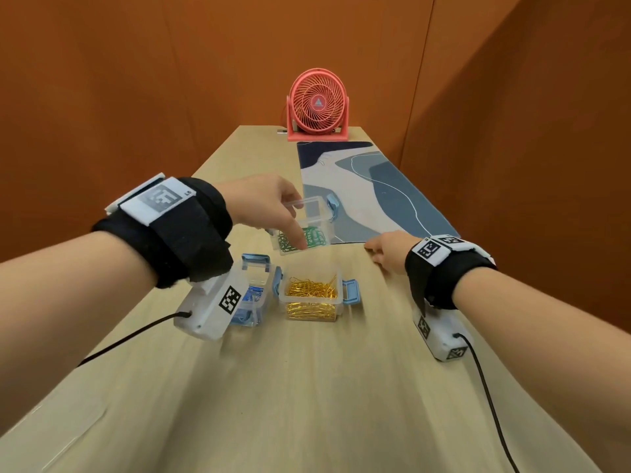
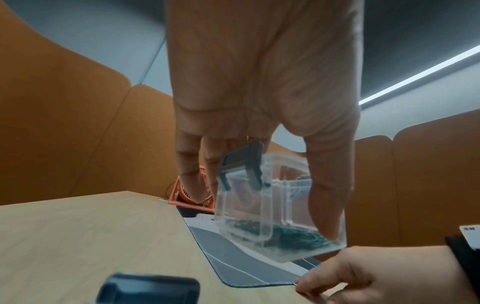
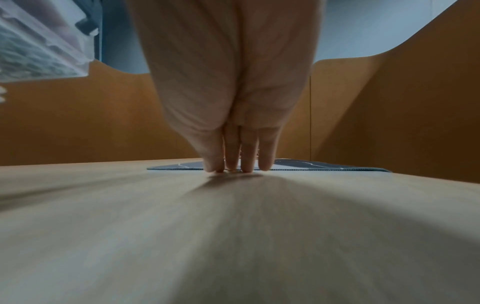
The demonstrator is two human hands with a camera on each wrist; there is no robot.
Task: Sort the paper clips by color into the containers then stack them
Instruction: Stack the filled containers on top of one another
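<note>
We have the small clear plastic box of green paper clips [image 1: 302, 230] up off the pale wooden bench [image 1: 307, 387], our left hand [image 1: 263, 203] pinching it, thumb on the near wall, fingers [image 2: 193, 164] behind. It is tilted, so we level it first or the clips will slide. The clear box of gold paper clips [image 1: 312, 297] looks the likely base, beside the blue-latched box of blue clips [image 1: 252, 295]. Our right hand [image 1: 387, 250] rests with straight fingers [image 3: 248, 152] at the patterned mat's [image 1: 375, 192] edge, holding nothing.

Clear plastic container [image 1: 309, 227] (matt wood table [image 1: 307, 387])
</note>
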